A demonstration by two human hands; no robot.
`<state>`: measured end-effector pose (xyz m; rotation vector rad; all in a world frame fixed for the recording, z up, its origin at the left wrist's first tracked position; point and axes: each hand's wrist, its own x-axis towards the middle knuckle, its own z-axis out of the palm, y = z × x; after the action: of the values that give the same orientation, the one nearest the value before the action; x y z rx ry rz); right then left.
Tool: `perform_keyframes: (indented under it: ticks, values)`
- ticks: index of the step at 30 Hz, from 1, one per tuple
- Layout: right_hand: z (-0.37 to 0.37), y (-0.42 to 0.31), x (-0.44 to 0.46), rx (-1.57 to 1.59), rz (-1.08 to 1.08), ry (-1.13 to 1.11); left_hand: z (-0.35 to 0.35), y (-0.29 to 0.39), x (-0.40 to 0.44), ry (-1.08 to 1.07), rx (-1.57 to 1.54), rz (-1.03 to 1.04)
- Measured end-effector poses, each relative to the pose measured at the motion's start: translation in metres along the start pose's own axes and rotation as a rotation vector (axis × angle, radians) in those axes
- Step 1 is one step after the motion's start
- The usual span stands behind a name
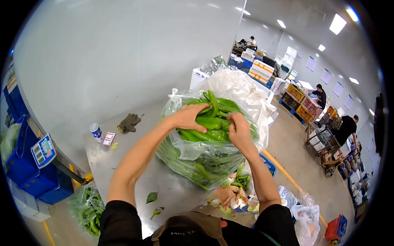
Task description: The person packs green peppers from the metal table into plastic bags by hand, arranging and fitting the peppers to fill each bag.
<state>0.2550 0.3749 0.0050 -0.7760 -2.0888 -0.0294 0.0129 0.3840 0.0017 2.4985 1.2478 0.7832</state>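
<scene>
A clear plastic bag [193,158] full of long green peppers [209,123] stands on the steel table in front of me. My left hand [189,117] lies over the peppers at the bag's left side, thumb and fingers spread apart and touching them. At the right side of the bag's mouth, my right hand [240,130] has its fingers curled in against the peppers. What those fingers hold, if anything, is hidden. One curved pepper [213,103] sticks up near my left fingertips.
On the steel table [123,153] lie a dark glove [129,122], a blue-and-white can [96,133] and a label [108,138]. A scale display [43,151] stands left. White sheeting [238,88] is behind the bag; scraps [234,194] lie below right. Co-workers stand farther right.
</scene>
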Motion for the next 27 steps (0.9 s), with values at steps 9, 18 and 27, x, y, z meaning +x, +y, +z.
perform_keyframes:
  ticks: [9,18,27]
  values:
    - [-0.059,0.028,-0.008,-0.123,0.063,-0.502,-0.013,0.028,-0.046,-0.148,0.299,0.079]
    - [0.02,0.036,0.071,0.255,0.062,-0.599,-0.007,0.01,-0.054,-0.055,0.234,0.137]
    - [0.011,0.015,0.116,0.415,0.247,-0.211,-0.053,0.03,-0.043,0.492,-0.476,-0.155]
